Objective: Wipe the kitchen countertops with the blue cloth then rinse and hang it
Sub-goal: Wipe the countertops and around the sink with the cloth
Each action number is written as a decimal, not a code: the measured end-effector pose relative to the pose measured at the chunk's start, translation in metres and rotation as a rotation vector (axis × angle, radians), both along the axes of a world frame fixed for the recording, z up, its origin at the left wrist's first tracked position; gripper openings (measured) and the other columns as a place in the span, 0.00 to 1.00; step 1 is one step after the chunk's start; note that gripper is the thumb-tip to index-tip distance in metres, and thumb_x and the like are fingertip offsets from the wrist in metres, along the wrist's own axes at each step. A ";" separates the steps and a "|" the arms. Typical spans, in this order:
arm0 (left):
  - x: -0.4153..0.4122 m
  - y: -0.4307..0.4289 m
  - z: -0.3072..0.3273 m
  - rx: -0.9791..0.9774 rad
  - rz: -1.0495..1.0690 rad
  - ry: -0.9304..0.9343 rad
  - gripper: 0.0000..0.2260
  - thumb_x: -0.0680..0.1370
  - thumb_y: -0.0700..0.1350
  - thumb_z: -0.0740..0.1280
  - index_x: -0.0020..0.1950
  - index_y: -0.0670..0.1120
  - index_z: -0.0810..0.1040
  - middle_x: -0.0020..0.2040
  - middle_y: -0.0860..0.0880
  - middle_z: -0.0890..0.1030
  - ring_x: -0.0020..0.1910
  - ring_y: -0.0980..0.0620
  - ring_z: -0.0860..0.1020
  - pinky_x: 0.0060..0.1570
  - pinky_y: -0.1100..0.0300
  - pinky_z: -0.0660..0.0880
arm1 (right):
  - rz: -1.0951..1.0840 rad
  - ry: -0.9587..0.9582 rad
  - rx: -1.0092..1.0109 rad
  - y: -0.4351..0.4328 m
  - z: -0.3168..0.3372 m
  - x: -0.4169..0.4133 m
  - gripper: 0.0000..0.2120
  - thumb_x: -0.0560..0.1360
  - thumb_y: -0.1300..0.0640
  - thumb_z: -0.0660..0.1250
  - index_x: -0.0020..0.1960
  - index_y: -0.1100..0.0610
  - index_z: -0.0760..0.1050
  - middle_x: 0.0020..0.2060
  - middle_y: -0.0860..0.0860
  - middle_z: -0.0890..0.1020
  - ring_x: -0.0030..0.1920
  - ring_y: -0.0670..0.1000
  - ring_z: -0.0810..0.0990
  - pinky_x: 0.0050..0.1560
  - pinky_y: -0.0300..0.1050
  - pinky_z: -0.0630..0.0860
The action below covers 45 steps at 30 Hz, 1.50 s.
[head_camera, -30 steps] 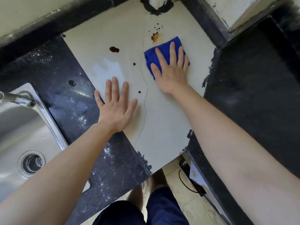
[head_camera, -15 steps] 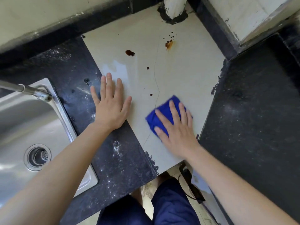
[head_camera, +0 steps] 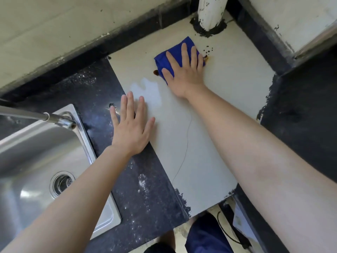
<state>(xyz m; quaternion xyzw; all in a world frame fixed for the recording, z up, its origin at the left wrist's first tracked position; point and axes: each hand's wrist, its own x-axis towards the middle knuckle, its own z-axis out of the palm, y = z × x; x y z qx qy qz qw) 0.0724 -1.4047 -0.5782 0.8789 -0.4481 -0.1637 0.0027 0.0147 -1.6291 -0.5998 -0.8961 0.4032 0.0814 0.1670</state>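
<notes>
Head view: right hand (head_camera: 186,73) presses the blue cloth (head_camera: 173,52), fingers (head_camera: 184,52) straight and spread, over brown stains (head_camera: 155,72) near the surface's (head_camera: 169,143) back edge; left hand (head_camera: 131,130) rests flat, fingers straight, likely bracing the reach

Bare forearms (head_camera: 255,161) run to the left hand (head_camera: 130,130) and right hand (head_camera: 184,73) — dark navy trousers (head_camera: 204,234) below.

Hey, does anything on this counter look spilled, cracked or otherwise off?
Yes. A brown spill spot peeks out from under the blue cloth, dark droplets dot the pale countertop beside it, and a hairline crack runs down that slab toward its front edge.
</notes>
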 end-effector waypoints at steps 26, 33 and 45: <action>0.011 -0.038 -0.021 -0.004 0.071 0.135 0.29 0.84 0.58 0.44 0.82 0.51 0.39 0.81 0.46 0.34 0.79 0.48 0.32 0.76 0.42 0.32 | 0.176 -0.078 -0.032 0.023 0.002 -0.051 0.28 0.83 0.38 0.50 0.81 0.44 0.56 0.82 0.56 0.47 0.81 0.62 0.43 0.79 0.59 0.39; 0.011 -0.037 -0.023 -0.007 0.062 0.125 0.29 0.84 0.58 0.43 0.82 0.50 0.39 0.81 0.45 0.34 0.79 0.47 0.32 0.76 0.40 0.33 | 0.174 0.042 -0.014 0.039 0.009 -0.233 0.30 0.83 0.35 0.47 0.81 0.45 0.56 0.83 0.53 0.46 0.82 0.56 0.39 0.80 0.59 0.43; 0.010 -0.037 -0.027 -0.004 0.058 0.091 0.29 0.84 0.58 0.44 0.82 0.51 0.39 0.81 0.45 0.34 0.79 0.47 0.33 0.75 0.42 0.32 | -0.216 -0.026 -0.031 -0.095 0.006 -0.059 0.30 0.82 0.35 0.50 0.81 0.42 0.54 0.82 0.55 0.46 0.81 0.61 0.42 0.79 0.59 0.39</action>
